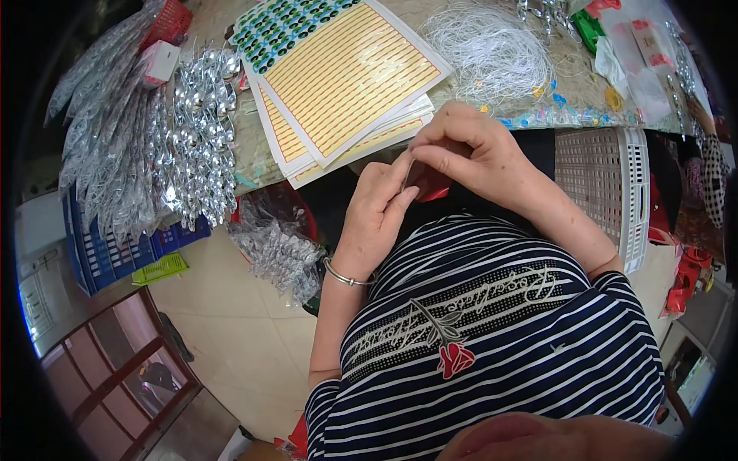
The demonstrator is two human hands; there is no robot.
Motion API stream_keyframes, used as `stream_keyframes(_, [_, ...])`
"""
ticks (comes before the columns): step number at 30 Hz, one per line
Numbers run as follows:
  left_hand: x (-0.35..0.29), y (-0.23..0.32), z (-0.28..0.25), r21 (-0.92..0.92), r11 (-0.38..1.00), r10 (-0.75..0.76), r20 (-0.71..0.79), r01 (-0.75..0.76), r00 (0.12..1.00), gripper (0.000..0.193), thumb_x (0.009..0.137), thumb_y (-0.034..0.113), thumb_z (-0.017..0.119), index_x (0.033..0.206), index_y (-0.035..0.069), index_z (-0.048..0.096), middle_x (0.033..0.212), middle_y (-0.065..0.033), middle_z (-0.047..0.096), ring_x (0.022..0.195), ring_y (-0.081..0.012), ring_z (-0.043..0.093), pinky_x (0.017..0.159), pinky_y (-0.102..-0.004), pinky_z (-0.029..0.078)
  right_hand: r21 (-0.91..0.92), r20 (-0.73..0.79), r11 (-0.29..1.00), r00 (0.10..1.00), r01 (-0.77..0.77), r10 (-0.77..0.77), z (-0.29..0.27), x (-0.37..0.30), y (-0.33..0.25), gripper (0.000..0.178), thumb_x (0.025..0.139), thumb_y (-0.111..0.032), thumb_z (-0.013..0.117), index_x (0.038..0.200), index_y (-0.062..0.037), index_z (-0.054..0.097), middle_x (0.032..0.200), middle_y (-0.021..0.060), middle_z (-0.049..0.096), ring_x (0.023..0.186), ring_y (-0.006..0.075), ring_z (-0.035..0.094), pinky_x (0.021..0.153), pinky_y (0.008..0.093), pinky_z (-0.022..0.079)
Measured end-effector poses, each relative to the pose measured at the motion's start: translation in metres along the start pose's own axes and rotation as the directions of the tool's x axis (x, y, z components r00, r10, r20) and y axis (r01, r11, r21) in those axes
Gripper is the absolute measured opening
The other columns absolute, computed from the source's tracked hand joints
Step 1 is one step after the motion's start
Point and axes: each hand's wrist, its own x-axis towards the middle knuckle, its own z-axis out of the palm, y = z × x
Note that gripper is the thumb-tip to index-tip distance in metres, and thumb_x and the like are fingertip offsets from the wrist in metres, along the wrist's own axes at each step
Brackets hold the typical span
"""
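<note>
My left hand (pixel 376 206), with a metal bangle at its wrist, is closed in a pinch in front of my striped shirt. Close against it, my right hand (pixel 483 154) also pinches, thumb to curled forefinger. Between the fingertips is a thin, clear-looking sliver, too small to name. Just beyond my hands, a stack of sheets with yellow and red striped strips (pixel 350 84) lies on the table edge. On top at the far left is a sheet of blue-green oval stickers (pixel 288 34). A loose bundle of white string (pixel 492 50) lies to the right of the sheets.
Strands of shiny silver spoon-shaped pieces (pixel 201 127) hang over the table's left edge, beside clear-wrapped bunches (pixel 115 127). Below are a blue crate (pixel 115 246) and a bagged silver bunch (pixel 280 257). A white plastic basket (pixel 634 192) stands at right. Another person's arm (pixel 703 119) shows far right.
</note>
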Motion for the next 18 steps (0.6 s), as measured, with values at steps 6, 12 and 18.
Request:
stream_keyframes(6, [-0.008,0.000,-0.010,-0.094,0.994,-0.051,0.101,0.060,0.994,0.046,0.086,0.001,0.060,0.131,0.003,0.051,0.093,-0.0040,0.051,0.085,-0.0144,0.050,0.079,-0.0243,0.042,0.453,0.154,0.830,0.945,-0.327,0.288,0.005,-0.002,-0.006,0.013,0.093,-0.014,0.058,0.094,-0.0013,0.061,0.081,-0.0011,0.059,0.072,0.0054,0.055,0.066,0.0204,0.046])
stream_keyframes(12, [-0.005,0.000,-0.005,-0.419,0.899,-0.126,0.037,0.130,0.991,0.028,0.087,0.002,0.061,0.115,-0.002,0.061,0.109,-0.0087,0.061,0.098,-0.0160,0.059,0.086,-0.0270,0.047,0.458,0.189,0.788,0.911,-0.412,0.367,0.017,-0.002,-0.012,0.012,0.093,-0.013,0.057,0.094,-0.0027,0.063,0.083,-0.0021,0.061,0.073,0.0049,0.055,0.065,0.0188,0.044])
stream_keyframes(18, [0.001,0.007,0.003,-0.593,0.776,-0.318,-0.072,0.216,0.945,0.015,0.087,0.006,0.064,0.098,-0.002,0.069,0.093,-0.0040,0.063,0.077,-0.0094,0.058,0.066,-0.0215,0.047,0.457,0.189,0.777,0.901,-0.433,0.391,0.020,0.000,-0.014,0.012,0.091,-0.017,0.060,0.094,-0.0074,0.067,0.078,-0.0072,0.058,0.062,0.0001,0.041,0.053,0.0162,0.029])
